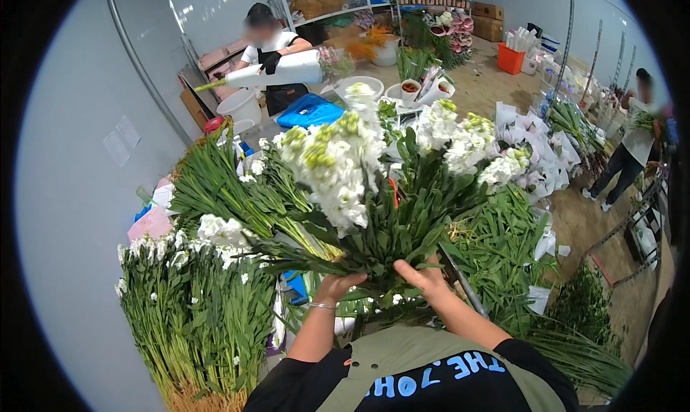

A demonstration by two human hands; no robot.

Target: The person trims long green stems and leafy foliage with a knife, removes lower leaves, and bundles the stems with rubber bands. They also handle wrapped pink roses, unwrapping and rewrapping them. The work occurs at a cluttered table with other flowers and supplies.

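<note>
Both my hands are wrapped round the leafy stems of a large bunch of white stock flowers [338,164], held upright before my chest. My left hand [342,287] grips it from the left, its fingers mostly hidden by leaves. On the other side, my right hand [424,275] closes on the stems, thumb in front and fingers behind. The blossoms fan out in a big cluster on the left and smaller ones on the right. One white-flowered stem [224,231] leans far out to the left.
More white-flowered stems [208,311] lie piled at the left, with long green stems [223,178] beyond. Loose leaves [503,246] heap up at the right. Across the table a co-worker [267,60] holds a white-wrapped bundle [277,70]. Another person [632,139] stands at far right.
</note>
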